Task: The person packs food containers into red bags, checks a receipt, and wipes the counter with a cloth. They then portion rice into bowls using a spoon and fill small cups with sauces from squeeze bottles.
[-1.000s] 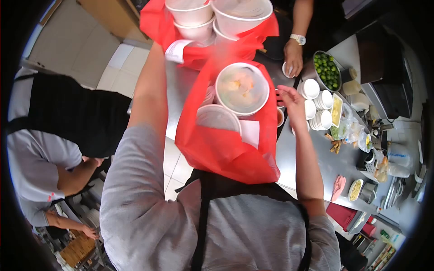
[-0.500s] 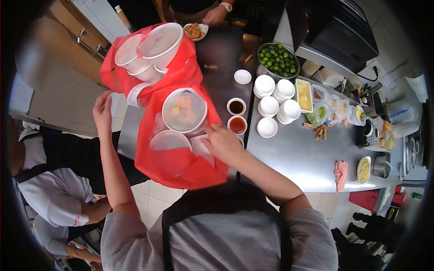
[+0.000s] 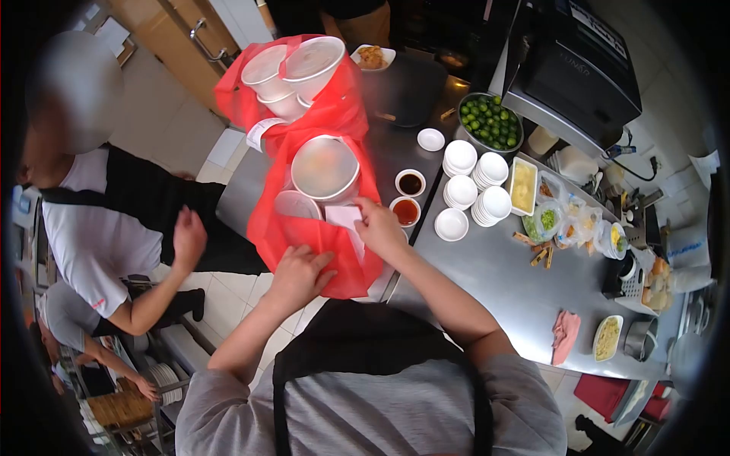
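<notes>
From the head camera, the near bag (image 3: 351,273) sits at the counter's (image 3: 487,281) near left corner, red, thin and slumped open around a large lidded tub (image 3: 325,167), its contents blurred orange through the lid, and a smaller tub (image 3: 296,205). A pale slip (image 3: 344,219) lies against them. The left hand (image 3: 300,273) rests on the bag's near side with fingers bent; I cannot tell whether it pinches the plastic. The right hand (image 3: 378,226) has thumb and forefinger at the slip's right edge; whether they grip paper or bag, I cannot tell.

The far bag (image 3: 350,99), also red and full of tubs, stands touching it beyond, blocking that side. Just right are a dark sauce (image 3: 411,182) and a red sauce (image 3: 404,211); then cup stacks (image 3: 494,204), with limes (image 3: 490,121) behind. A pink cloth (image 3: 565,336) lies by the counter's near edge. A co-worker (image 3: 114,197) stands off its left edge.

The far bag's white label (image 3: 264,133) and the lettering on the black machine (image 3: 570,68) are too small or blurred to read.
</notes>
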Tool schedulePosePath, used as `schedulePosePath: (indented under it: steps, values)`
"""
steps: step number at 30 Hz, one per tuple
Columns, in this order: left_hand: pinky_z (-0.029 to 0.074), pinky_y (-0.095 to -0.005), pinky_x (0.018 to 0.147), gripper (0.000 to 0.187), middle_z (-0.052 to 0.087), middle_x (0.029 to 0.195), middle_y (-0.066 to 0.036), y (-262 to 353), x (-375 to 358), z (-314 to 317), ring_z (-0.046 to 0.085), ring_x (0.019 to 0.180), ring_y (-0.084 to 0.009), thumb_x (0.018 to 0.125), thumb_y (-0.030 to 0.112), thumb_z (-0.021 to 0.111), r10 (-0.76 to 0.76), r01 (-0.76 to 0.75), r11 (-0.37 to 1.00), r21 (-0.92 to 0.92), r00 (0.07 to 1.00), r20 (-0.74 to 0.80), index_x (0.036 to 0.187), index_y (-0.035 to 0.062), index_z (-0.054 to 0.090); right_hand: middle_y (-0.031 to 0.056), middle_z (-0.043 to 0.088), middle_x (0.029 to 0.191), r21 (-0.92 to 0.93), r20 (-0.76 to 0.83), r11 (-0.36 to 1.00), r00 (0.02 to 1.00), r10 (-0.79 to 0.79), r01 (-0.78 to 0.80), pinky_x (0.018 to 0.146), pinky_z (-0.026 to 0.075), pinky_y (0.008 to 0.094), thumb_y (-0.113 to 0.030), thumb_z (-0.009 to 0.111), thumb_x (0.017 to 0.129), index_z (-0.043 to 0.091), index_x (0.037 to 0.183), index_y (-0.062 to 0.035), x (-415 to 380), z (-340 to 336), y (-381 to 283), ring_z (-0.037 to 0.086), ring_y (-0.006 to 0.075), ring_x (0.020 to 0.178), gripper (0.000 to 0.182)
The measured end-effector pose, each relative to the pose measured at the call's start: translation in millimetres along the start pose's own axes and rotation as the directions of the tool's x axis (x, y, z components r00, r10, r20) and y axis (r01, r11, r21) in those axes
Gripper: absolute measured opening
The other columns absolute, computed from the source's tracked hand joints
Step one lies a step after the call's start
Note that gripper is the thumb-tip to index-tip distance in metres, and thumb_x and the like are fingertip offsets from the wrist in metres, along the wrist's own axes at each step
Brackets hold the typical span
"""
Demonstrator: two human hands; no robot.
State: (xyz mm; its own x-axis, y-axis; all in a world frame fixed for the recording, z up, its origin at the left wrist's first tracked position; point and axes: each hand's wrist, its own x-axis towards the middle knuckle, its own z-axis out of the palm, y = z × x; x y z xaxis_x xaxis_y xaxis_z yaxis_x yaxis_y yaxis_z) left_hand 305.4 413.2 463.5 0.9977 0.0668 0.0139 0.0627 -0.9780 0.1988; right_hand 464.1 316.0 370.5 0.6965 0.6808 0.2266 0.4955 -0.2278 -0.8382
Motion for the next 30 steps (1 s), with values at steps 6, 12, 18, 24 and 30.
schedulePosePath:
  steps: [6, 12, 18, 24, 30]
  values:
    - [0.044, -0.0396, 0.07, 0.012, 0.059, 0.072, -0.008, -3, -32, 29, 0.057, 0.078, -0.0253, 0.069, 0.02, 0.062, -0.057, 0.057, 0.997, 0.056, 0.998, 0.01, 0.068, 0.0083, 0.063, 0.0147, 0.059, 0.078, 0.181, -0.021, 0.981, 0.997, 0.075, -0.07, 0.063, 0.046, 0.0355, -0.008, 0.058, 0.068, 0.059, 0.092, -0.002, -2, -17, -15, 0.058, 0.0282, 0.068, 0.025]
    - [0.042, -0.0354, 0.078, 0.01, 0.057, 0.096, -0.013, 40, -16, -6, 0.054, 0.089, -0.0295, 0.074, 0.007, 0.059, 0.03, -0.249, 0.889, -0.384, 0.87, -0.493, 0.081, 0.0021, 0.056, 0.0107, 0.055, 0.072, 0.223, -0.049, 0.975, 0.999, 0.008, 0.003, 0.057, 0.044, 0.0297, -0.007, 0.059, 0.07, 0.058, 0.083, -0.0016, -20, -26, -25, 0.055, 0.0202, 0.059, 0.015]
    - [0.044, -0.0344, 0.058, 0.033, 0.061, 0.074, -0.011, -5, -31, 76, 0.055, 0.06, -0.0185, 0.088, 0.034, 0.044, -0.452, 0.54, 0.427, -0.725, 0.822, 0.346, 0.1, 0.0058, 0.058, 0.0082, 0.056, 0.079, 0.097, -0.207, 0.856, 0.852, -0.482, 0.508, 0.056, 0.045, 0.0306, 0.005, 0.058, 0.064, 0.064, 0.083, -0.0052, -68, -47, -39, 0.056, 0.022, 0.064, 0.023]
    - [0.052, -0.0291, 0.066, 0.028, 0.063, 0.089, -0.012, 5, -36, 66, 0.063, 0.076, -0.0171, 0.086, 0.021, 0.052, -0.422, 0.155, -0.415, -0.897, 0.84, 0.341, 0.098, -0.004, 0.058, 0.0091, 0.056, 0.085, 0.167, 0.039, 0.833, 0.841, -0.539, 0.527, 0.061, 0.048, 0.0301, 0.006, 0.056, 0.065, 0.063, 0.08, -0.0031, -121, -24, -18, 0.058, 0.0219, 0.071, 0.019]
    - [0.053, -0.0301, 0.065, 0.023, 0.063, 0.088, -0.013, 12, -42, 63, 0.063, 0.074, -0.018, 0.084, 0.014, 0.054, -0.463, 0.209, -0.378, -0.902, 0.801, 0.379, 0.097, -0.005, 0.058, 0.0067, 0.048, 0.1, 0.548, 0.122, 0.836, 0.987, -0.103, 0.02, 0.071, 0.044, 0.0214, 0.01, 0.054, 0.075, 0.057, 0.086, 0.0029, -127, -18, -18, 0.052, 0.0121, 0.086, 0.014]
